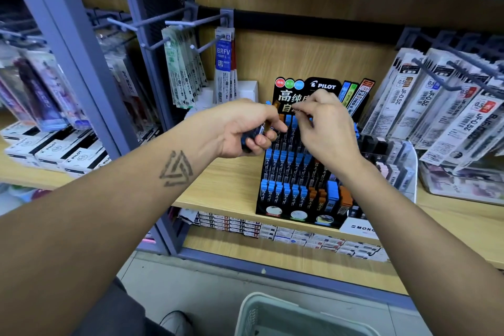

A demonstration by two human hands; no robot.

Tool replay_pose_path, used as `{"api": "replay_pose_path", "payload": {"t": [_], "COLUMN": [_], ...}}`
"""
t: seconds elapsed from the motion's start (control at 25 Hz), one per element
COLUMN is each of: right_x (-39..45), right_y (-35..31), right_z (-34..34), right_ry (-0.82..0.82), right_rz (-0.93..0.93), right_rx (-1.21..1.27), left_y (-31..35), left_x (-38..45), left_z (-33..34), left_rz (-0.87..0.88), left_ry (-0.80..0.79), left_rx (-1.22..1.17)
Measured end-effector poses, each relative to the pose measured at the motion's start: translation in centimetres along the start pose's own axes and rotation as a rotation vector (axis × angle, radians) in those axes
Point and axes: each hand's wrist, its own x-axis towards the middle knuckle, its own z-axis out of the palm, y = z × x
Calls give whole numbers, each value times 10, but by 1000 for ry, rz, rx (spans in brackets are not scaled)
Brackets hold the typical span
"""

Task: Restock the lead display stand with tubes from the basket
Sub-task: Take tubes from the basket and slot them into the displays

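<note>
wooden shelf (234,183) runs across the middle of the frame, with white boxes (54,153) stacked at its left end and hanging refill packs (185,68) above. left of centre, the left hand (245,128) curls around a bundle of dark lead tubes (255,135). just right of it, the right hand (324,128) pinches at the top row of the black lead display stand (300,185), fingers bent; what it pinches is hidden. more hanging packs (436,106) fill the right side. a pale basket (261,311) sits at the bottom edge, lower right of centre.
</note>
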Motion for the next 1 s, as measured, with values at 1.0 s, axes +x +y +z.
{"api": "replay_pose_path", "payload": {"t": [1.0], "right_x": [-25], "right_y": [27], "right_z": [-77], "right_ry": [-470], "right_rz": [517], "right_rx": [928], "left_y": [-6], "left_x": [20], "left_z": [48], "left_rz": [345], "left_ry": [38], "left_rx": [163]}}
